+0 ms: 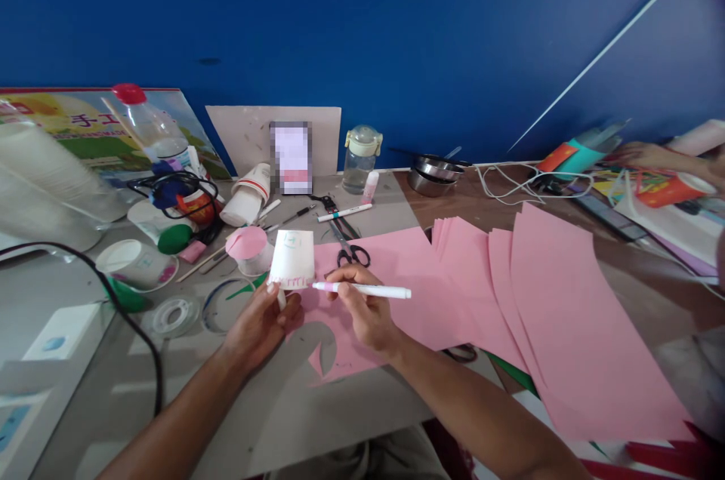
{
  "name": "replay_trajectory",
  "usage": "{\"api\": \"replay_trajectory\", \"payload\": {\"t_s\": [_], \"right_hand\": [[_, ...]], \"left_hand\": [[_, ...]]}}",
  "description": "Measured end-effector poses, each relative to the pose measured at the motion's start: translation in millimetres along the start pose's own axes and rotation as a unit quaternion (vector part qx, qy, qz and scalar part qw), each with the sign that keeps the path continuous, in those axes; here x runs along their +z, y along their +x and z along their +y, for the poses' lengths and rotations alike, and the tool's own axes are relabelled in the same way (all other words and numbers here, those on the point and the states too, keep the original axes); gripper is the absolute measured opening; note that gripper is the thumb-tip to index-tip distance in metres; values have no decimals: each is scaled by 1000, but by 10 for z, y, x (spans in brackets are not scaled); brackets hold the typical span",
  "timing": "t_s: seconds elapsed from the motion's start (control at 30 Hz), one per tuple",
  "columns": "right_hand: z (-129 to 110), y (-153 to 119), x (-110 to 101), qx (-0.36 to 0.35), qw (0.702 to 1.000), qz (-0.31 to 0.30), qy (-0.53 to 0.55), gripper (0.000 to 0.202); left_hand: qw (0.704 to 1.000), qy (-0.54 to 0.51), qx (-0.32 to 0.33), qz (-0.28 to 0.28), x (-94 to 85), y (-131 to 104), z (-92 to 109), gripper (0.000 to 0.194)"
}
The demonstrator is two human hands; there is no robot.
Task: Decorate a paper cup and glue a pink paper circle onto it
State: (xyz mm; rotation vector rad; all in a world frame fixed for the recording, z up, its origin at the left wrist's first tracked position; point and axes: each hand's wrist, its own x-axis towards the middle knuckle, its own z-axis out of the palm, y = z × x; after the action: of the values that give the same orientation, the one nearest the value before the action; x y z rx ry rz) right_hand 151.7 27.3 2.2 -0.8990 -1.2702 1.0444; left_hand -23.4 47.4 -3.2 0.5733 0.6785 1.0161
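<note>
My left hand [261, 320] holds a white paper cup [293, 257] upside down by its rim, with a white marker cap also between the fingers. Pink marks run along the cup near its rim, and a faint green mark shows higher up. My right hand [362, 306] grips a white marker [379, 290], its pink tip against the cup's right edge by the rim. Beneath the hands lies a pink sheet [390, 329] with a rounded cut-out. Black-handled scissors [353, 256] rest just behind my right hand.
Pink sheets [566, 314] spread to the right. Left stand a pink-topped cup [248, 247], a tape roll [174, 315] and a bottle [150, 125]. A phone [292, 158] and a water jar [361, 159] are behind. Another person's hand [640, 155] is at far right.
</note>
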Motion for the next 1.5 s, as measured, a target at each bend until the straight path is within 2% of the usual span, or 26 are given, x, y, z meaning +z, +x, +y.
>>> {"api": "replay_trajectory", "payload": {"t_s": [0.3, 0.47, 0.93, 1.1, 1.3, 1.5], "right_hand": [[-8, 5, 10, 7, 1000, -4, 3, 26], [-2, 8, 22, -6, 1000, 18, 3, 27], [32, -1, 8, -14, 1000, 15, 1, 25], [27, 2, 8, -31, 999, 39, 9, 21], [21, 6, 5, -31, 999, 19, 1, 22], [27, 19, 28, -36, 998, 50, 18, 23]], "left_hand": [[1000, 5, -4, -20, -39, 3, -22, 30], [999, 7, -8, -32, -17, 1, -9, 30], [1000, 16, -6, -19, -10, 0, 0, 33], [999, 18, -3, -31, -7, -3, 2, 31], [999, 25, 0, -23, -13, -3, -8, 33], [1000, 12, 7, -27, -16, 4, -17, 30]]}}
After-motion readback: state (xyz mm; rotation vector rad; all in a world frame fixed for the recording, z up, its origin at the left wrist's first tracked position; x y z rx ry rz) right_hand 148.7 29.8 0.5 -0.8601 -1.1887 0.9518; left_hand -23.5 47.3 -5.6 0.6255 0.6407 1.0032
